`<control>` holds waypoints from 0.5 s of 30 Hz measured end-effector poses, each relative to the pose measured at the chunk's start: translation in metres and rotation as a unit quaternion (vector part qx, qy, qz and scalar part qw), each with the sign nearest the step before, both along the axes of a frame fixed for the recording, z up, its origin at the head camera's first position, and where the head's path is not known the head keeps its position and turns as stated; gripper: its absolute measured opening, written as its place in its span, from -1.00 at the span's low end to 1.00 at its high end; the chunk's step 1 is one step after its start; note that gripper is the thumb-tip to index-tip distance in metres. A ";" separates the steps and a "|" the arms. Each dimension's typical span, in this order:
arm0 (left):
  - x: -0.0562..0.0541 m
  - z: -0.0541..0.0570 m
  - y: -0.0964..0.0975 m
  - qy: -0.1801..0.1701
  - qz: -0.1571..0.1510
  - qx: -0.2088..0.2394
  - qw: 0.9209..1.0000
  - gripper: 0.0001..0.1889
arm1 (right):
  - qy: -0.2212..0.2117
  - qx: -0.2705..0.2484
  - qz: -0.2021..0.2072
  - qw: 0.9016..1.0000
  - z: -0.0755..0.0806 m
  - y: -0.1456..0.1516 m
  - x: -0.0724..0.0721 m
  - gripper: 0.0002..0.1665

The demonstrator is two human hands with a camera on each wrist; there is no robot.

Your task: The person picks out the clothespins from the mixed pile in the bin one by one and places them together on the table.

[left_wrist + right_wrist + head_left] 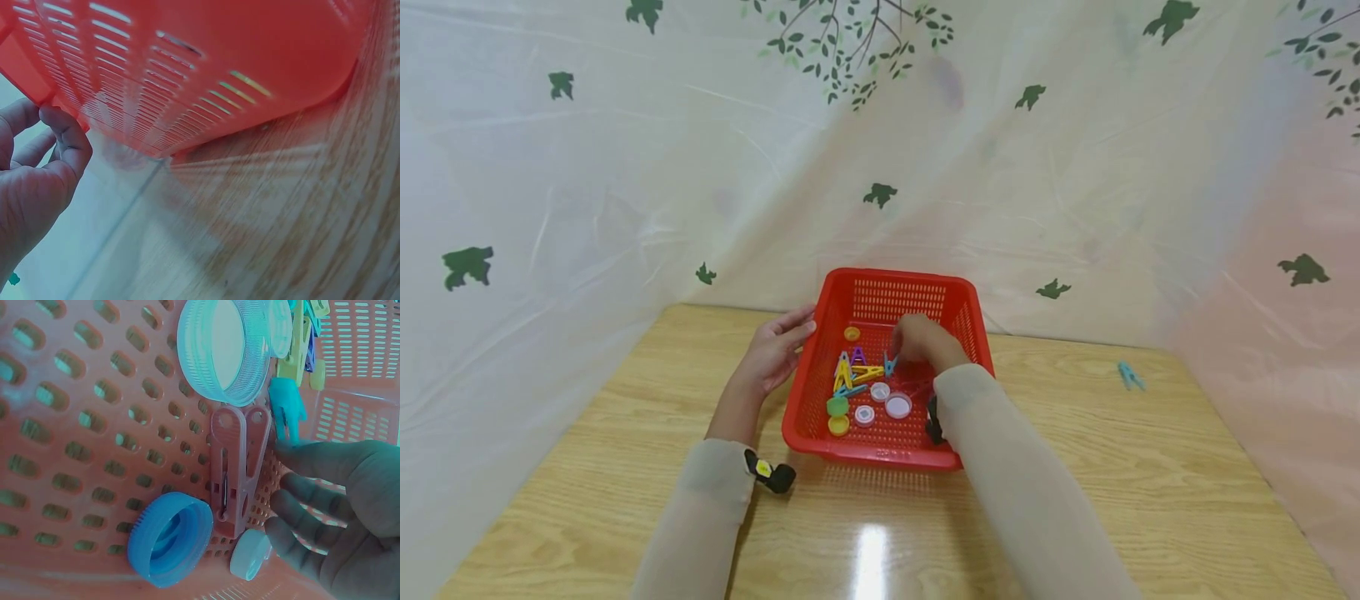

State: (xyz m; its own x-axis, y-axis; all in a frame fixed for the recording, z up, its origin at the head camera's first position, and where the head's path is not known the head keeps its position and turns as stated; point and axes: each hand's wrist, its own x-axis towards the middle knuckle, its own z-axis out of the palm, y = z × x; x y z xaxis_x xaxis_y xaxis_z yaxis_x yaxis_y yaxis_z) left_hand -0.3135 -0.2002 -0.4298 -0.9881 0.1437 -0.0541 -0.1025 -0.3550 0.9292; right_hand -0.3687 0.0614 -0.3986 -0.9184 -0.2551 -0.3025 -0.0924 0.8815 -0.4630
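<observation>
A red plastic basket (880, 455) stands on the table. My left hand (772, 348) is at its left rim, and in the left wrist view the thumb and fingers (65, 134) grip the rim's edge. Inside the basket, my right hand (925, 340) pinches a light blue clothespin (890, 364). In the right wrist view the thumb meets the end of this clothespin (287, 406); the index finger is largely hidden. Yellow clothespins (844, 377), a purple clothespin (858, 356) and another blue clothespin (850, 391) lie to its left. Below the right hand is a red clothespin (234, 469).
Round caps share the basket floor: a clear lid (898, 406), a white cap (864, 416), a green cap (837, 406), yellow caps (838, 426) and a blue cap (170, 539). One blue clothespin (1131, 376) lies on the table (1075, 467) at the right. A patterned sheet (925, 167) hangs behind.
</observation>
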 end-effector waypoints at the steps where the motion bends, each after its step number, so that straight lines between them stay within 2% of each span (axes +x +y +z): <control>1: 0.000 0.000 0.000 0.000 0.000 0.000 1.000 -0.47 | -0.001 -0.001 -0.010 1.000 0.000 0.000 0.000 -0.71; 4: 0.000 -0.001 -0.001 -0.001 0.002 -0.001 1.000 -0.48 | 0.005 0.002 -0.023 1.000 0.002 -0.001 0.001 -0.72; 11: -0.001 -0.001 -0.002 -0.006 0.003 -0.003 1.000 -0.49 | 0.018 0.017 -0.027 0.999 0.001 -0.003 -0.003 -0.83; 15: -0.001 -0.001 -0.002 -0.008 0.003 -0.007 1.000 -0.49 | 0.019 0.001 -0.020 1.000 0.000 -0.003 -0.002 -0.68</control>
State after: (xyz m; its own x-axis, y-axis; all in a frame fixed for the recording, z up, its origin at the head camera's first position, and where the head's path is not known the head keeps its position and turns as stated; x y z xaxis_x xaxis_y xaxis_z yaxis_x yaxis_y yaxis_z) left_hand -0.3148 -0.2018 -0.4305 -0.9879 0.1374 -0.0720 -0.1157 -0.3434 0.9320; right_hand -0.3709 0.0589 -0.3986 -0.9384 -0.2176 -0.2683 -0.0744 0.8857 -0.4582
